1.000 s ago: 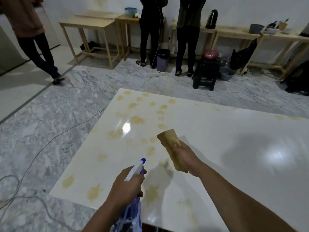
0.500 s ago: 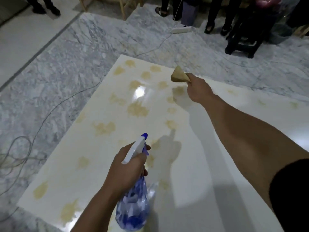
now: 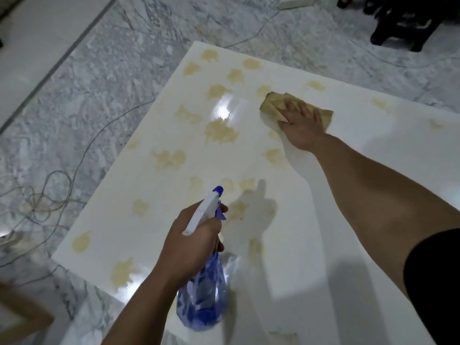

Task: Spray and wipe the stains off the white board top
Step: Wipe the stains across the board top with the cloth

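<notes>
The glossy white board top [image 3: 323, 220] fills the middle and right of the head view. Several yellowish stains [image 3: 220, 131] dot its left and far parts. My left hand [image 3: 191, 247] grips a blue spray bottle [image 3: 202, 300] with a white trigger head, its nozzle pointing toward the far side, just above the board's near left area. My right hand [image 3: 302, 123] lies flat with straight fingers on a tan cloth [image 3: 273, 105], pressing it onto the board's far middle area. The hand covers the cloth's centre.
Grey marble floor [image 3: 87, 95] surrounds the board. Thin cables [image 3: 49, 192] coil on the floor to the left and run toward a white power strip [image 3: 296, 2] at the top. A black stool [image 3: 400, 21] stands at the top right.
My right hand has come down from holding the bunched cloth in the air and now presses it flat on the board. The view has tilted down. The spray bottle stays in my left hand.
</notes>
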